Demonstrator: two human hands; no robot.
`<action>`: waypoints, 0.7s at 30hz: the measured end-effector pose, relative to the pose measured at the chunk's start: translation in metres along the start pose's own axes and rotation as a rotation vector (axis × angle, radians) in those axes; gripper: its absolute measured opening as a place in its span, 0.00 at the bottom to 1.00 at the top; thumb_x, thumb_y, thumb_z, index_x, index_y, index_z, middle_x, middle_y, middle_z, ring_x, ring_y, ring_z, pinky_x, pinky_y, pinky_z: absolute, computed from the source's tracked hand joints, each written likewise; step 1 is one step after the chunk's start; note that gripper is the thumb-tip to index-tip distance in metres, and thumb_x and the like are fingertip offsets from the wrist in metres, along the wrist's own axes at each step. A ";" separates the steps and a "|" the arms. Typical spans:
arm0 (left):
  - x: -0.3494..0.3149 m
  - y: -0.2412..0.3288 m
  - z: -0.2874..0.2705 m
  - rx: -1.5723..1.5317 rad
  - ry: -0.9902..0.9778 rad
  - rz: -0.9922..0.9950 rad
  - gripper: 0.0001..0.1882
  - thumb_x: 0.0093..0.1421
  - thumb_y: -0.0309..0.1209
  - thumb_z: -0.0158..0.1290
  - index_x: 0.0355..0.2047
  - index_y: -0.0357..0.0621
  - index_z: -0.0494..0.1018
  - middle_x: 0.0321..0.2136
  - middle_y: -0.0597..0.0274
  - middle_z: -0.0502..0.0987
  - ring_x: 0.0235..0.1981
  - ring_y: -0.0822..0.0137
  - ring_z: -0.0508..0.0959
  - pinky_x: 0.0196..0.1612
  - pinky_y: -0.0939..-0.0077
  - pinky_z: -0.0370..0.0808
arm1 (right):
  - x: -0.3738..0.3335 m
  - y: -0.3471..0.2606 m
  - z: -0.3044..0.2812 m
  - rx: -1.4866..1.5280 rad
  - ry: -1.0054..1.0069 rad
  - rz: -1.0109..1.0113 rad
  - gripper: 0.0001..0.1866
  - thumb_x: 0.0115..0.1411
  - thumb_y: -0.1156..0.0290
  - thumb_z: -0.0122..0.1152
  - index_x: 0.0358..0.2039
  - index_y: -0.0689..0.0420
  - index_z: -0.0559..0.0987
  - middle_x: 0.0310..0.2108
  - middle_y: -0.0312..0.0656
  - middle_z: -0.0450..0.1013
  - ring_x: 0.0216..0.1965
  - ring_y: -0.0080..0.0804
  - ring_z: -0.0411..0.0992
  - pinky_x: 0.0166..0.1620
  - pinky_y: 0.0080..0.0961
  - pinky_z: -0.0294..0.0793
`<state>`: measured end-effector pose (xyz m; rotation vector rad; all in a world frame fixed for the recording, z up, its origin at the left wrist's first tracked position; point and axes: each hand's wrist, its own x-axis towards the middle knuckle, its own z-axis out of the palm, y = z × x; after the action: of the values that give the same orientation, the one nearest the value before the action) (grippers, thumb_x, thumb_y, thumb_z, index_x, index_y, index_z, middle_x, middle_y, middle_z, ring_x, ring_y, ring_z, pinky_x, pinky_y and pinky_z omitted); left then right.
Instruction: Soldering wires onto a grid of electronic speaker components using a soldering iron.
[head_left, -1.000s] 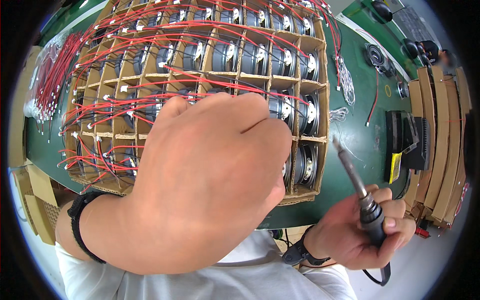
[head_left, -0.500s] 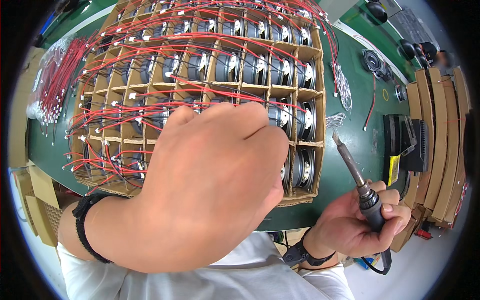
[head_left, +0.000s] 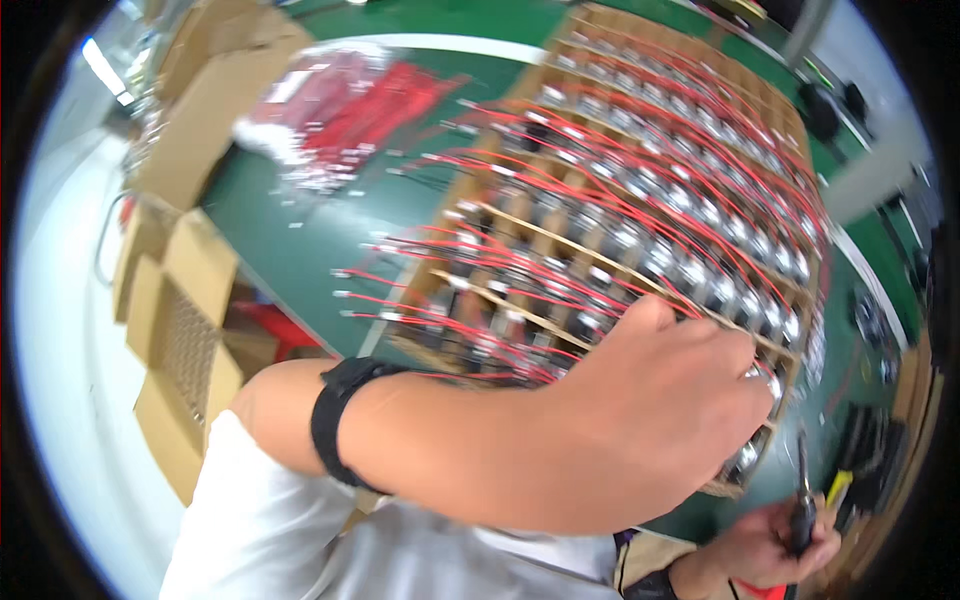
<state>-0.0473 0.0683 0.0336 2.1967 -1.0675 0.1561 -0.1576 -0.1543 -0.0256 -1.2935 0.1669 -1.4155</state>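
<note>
My left hand (head_left: 680,400) reaches over the near right part of a divided cardboard tray (head_left: 770,100). Its fingers are curled down out of sight, so what they hold is hidden. Round speakers (head_left: 690,285) stand in the tray's cells, with red and black wires (head_left: 610,175) ending in small white plugs draped across them. To the right, below the tray's corner, my right hand (head_left: 765,552) is wrapped round a soldering iron (head_left: 803,515), its tip pointing up and away from me. Blur softens much of the picture.
On the green table (head_left: 270,240), a plastic bag of red wires (head_left: 380,115) lies left of the tray. Open cardboard boxes (head_left: 150,345) stand beyond the table's left edge. Black equipment (head_left: 868,450) with a yellow patch sits at right, near a loose speaker (head_left: 868,318).
The whole view has swung left and tilted, so tray and hands appear farther right. My left hand stays over the tray's near rows; the right still grips the soldering iron.
</note>
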 end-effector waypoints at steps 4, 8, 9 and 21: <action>-0.003 -0.091 -0.069 0.127 0.253 -0.233 0.10 0.63 0.31 0.58 0.38 0.36 0.78 0.29 0.54 0.80 0.30 0.60 0.80 0.37 0.66 0.77 | 0.002 0.004 0.012 -0.044 -0.043 -0.093 0.17 0.68 0.61 0.56 0.23 0.50 0.65 0.16 0.30 0.58 0.13 0.21 0.51 0.19 0.20 0.50; -0.026 -0.205 -0.140 0.457 0.155 -0.795 0.14 0.59 0.37 0.61 0.29 0.36 0.80 0.31 0.41 0.82 0.37 0.44 0.83 0.44 0.55 0.79 | 0.001 -0.003 0.019 -0.019 -0.042 -0.071 0.17 0.68 0.61 0.56 0.24 0.50 0.64 0.16 0.30 0.57 0.13 0.21 0.50 0.18 0.21 0.49; -0.033 -0.223 -0.142 0.340 0.091 -0.914 0.14 0.58 0.38 0.64 0.29 0.36 0.81 0.32 0.40 0.82 0.37 0.44 0.83 0.45 0.55 0.79 | 0.001 -0.003 0.020 -0.020 -0.043 -0.069 0.17 0.68 0.61 0.56 0.24 0.50 0.64 0.16 0.30 0.57 0.13 0.21 0.50 0.18 0.21 0.48; -0.047 -0.211 -0.199 -0.094 0.062 -1.053 0.14 0.67 0.38 0.58 0.41 0.38 0.76 0.37 0.55 0.82 0.35 0.65 0.83 0.40 0.69 0.81 | -0.002 -0.005 0.015 -0.019 -0.019 -0.061 0.18 0.69 0.61 0.56 0.23 0.51 0.63 0.15 0.31 0.58 0.13 0.21 0.51 0.18 0.20 0.50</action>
<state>0.1121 0.3143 0.0566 2.3499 0.1974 -0.2885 -0.1498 -0.1431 -0.0174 -1.3370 0.1290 -1.4561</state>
